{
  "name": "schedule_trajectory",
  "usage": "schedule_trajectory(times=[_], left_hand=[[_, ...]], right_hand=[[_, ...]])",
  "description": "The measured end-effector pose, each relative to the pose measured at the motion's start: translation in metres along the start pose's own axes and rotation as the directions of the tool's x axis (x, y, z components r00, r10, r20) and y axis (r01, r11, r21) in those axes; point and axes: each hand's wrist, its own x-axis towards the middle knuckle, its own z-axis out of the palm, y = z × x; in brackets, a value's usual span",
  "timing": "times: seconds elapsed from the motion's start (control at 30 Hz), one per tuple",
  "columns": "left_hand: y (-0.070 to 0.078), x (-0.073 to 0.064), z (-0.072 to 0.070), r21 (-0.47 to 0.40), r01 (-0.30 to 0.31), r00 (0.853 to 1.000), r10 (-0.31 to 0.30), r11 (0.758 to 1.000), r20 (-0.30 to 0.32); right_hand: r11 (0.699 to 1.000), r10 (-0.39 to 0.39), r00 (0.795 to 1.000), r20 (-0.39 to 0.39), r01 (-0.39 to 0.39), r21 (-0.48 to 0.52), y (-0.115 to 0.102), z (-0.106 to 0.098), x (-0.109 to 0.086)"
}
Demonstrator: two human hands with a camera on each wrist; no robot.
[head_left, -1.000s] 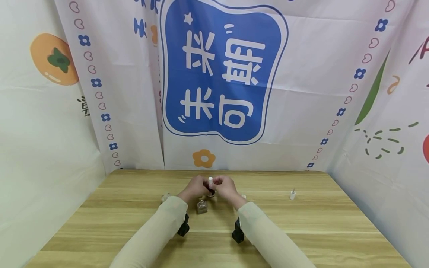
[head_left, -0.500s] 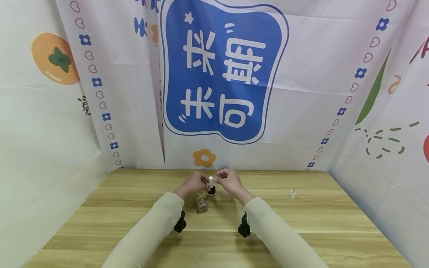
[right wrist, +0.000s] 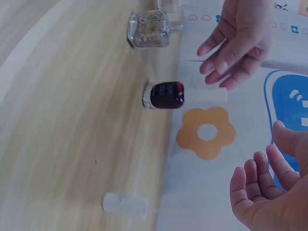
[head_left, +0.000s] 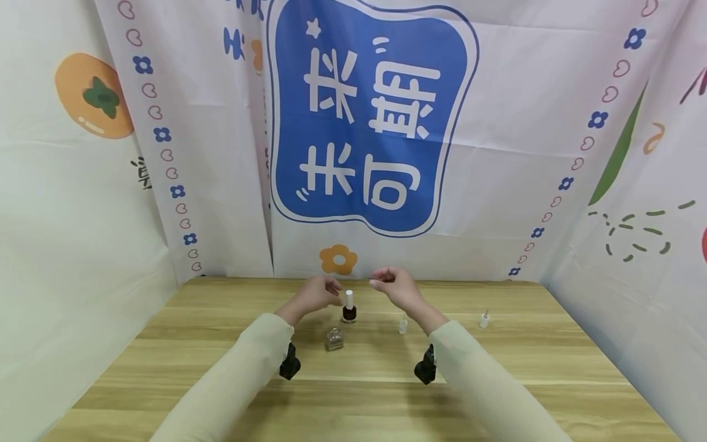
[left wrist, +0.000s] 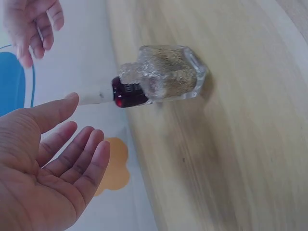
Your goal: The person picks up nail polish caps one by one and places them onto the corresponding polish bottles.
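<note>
A dark red nail polish bottle (head_left: 349,314) with a white cap (head_left: 349,299) stands upright between my two hands. My left hand (head_left: 313,296) is just left of it, apart from the cap, with loosely bent fingers and nothing in them. Off to the right, my right hand (head_left: 400,287) is raised above the table, also holding nothing; its relaxed fingers (right wrist: 257,178) show in the right wrist view. Nearer to me stands an uncapped bottle of gold glitter nail polish (head_left: 334,339), its clear neck (left wrist: 130,73) bare in the left wrist view.
A white cap with its brush upward (head_left: 402,326) stands below my right wrist. Another white brush cap (head_left: 484,320) stands farther right. Part of a clear object (right wrist: 167,4) shows at the right wrist view's top edge. A printed cloth (head_left: 364,258) hangs behind the wooden table (head_left: 353,405).
Both hands have let go of the dark red polish bottle and drawn apart, left hand leftward, right hand rightward and up. The bottle stays standing with its white cap on.
</note>
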Motion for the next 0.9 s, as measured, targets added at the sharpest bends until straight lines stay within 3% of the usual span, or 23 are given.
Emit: schedule_trajectory(times=[0.23,0.6,0.9], left_hand=[[0.005,-0.006,-0.008,-0.032,0.032,0.999,-0.033,0.999,-0.022],[0.002,-0.02,-0.015,-0.037,0.007,0.998,-0.009,0.999,-0.061],[0.001,-0.034,-0.012,-0.051,0.023,0.997,-0.027,0.998,-0.066]], right_hand=[[1.0,0.0,0.999,-0.036,0.0,-0.014,0.003,-0.028,-0.007],[0.999,-0.016,0.997,-0.076,0.014,-0.034,0.009,-0.071,-0.019],[0.996,-0.055,0.994,-0.099,0.048,-0.072,0.019,-0.103,-0.036]])
